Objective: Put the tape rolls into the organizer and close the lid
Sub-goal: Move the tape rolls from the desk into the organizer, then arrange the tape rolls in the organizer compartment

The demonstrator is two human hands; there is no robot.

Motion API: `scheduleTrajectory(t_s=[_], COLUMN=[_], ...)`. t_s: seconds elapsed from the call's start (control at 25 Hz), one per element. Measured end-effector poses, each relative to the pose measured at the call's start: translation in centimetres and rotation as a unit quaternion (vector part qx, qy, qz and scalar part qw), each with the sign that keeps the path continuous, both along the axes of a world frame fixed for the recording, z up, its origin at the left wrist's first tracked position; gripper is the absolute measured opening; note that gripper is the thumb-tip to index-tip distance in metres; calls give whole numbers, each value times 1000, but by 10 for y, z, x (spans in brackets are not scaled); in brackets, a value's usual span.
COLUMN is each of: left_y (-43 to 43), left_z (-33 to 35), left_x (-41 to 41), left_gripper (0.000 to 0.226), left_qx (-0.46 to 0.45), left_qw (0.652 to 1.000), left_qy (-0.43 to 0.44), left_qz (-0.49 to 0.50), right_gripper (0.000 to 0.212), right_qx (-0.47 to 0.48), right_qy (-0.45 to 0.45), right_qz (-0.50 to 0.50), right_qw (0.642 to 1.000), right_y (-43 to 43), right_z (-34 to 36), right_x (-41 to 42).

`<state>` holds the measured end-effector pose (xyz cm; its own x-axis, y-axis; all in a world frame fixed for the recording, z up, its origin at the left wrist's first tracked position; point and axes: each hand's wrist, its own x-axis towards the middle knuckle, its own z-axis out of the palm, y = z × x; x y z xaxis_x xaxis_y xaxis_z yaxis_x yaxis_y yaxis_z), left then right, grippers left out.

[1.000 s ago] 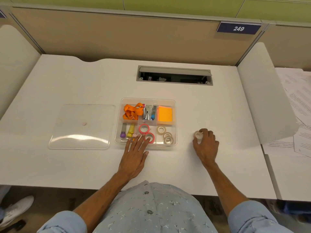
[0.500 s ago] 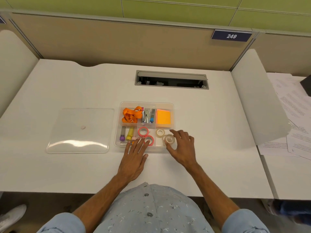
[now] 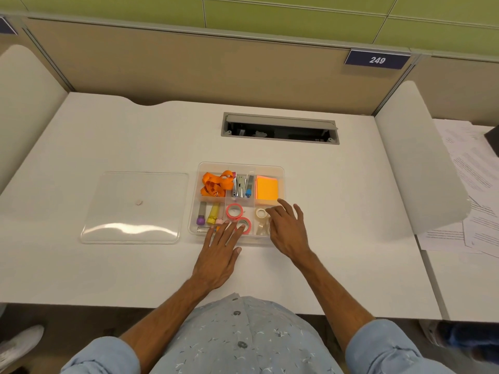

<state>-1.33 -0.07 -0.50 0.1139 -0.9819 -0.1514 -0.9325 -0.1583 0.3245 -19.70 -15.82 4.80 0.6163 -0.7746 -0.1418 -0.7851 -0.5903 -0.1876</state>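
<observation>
So the white desk (image 3: 337, 211) looks free of loose rolls as far as I can tell, which makes me think the loading part is pretty much done. The clear lid (image 3: 135, 207) is off and lying flat just left of the organizer (image 3: 280, 171), long side running left-right, so closing is what's left. The organizer sits mid-desk, roughly square-on to the person, and its near row holds the tapes. Left hand (image 3: 218, 255) is flat on the desk with fingers spread, tips resting on the front edge by the nearer pink tape roll (image 3: 243, 225), gripping nothing. Right hand (image 3: 287, 228) hovers over the near-right compartment, fingers loosely curled and apart; can't tell if it's got hold of a roll. The other pink tape roll (image 3: 234, 211) and the cream tape rolls (image 3: 260, 212) lie flat, holes facing up.
</observation>
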Motion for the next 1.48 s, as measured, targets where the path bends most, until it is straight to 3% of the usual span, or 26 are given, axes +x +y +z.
scheduleTrajectory(t_s=[0.16,0.4,0.84,1.08,1.28,1.48], left_y=[-1,-1,-1,0,0,-1], left_z=[-1,-2,-2,-3,-3,-3], left_x=[0,0,-1,-1,-1,0], left_gripper=[63,65,64,62,62,62], left_qx=[3,20,17,5,2,10], left_qw=[1000,1000,1000,1000,1000,1000], left_qy=[-1,-10,-12,-18,-17,-18], left_qz=[1,2,3,0,0,-3], right_gripper=[48,51,52,53,49,48], right_qx=[9,7,40,41,56,73], right_qy=[76,113,82,2,41,3], right_qz=[25,17,2,-21,-9,-39], right_qw=[997,993,996,999,998,997], right_y=[-2,6,-1,-10,-10,-4], right_z=[1,-3,-2,0,-2,-5], right_x=[13,20,23,7,10,14])
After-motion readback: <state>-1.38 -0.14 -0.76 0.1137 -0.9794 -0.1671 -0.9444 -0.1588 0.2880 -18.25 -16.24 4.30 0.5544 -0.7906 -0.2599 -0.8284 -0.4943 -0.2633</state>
